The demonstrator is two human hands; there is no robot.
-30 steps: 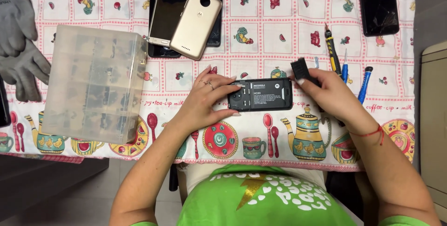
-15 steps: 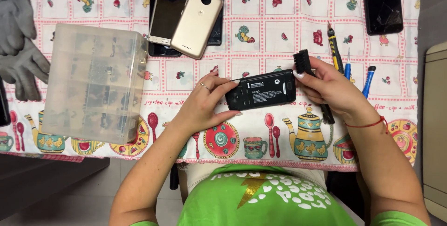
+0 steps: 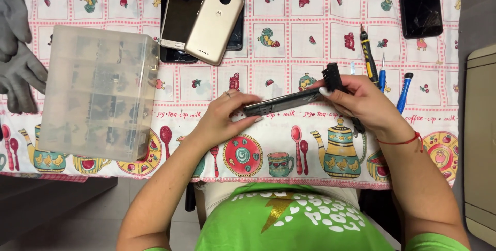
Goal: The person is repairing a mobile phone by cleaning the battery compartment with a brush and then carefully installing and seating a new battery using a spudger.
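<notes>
Left hand: my left hand pinches the near end of the dark phone between thumb and fingers.
Right hand: my right hand grips the far end of that phone, and its fingers also clamp a small black brush.
Phone: I see it turned on edge, lifted just above the patterned tablecloth, between both hands.
Left of me: a translucent plastic organiser box, grey gloves beyond it.
Ahead: a stack of phones, gold ones on top.
Right: screwdrivers beside my right hand; a black phone with cracked glass well apart.
</notes>
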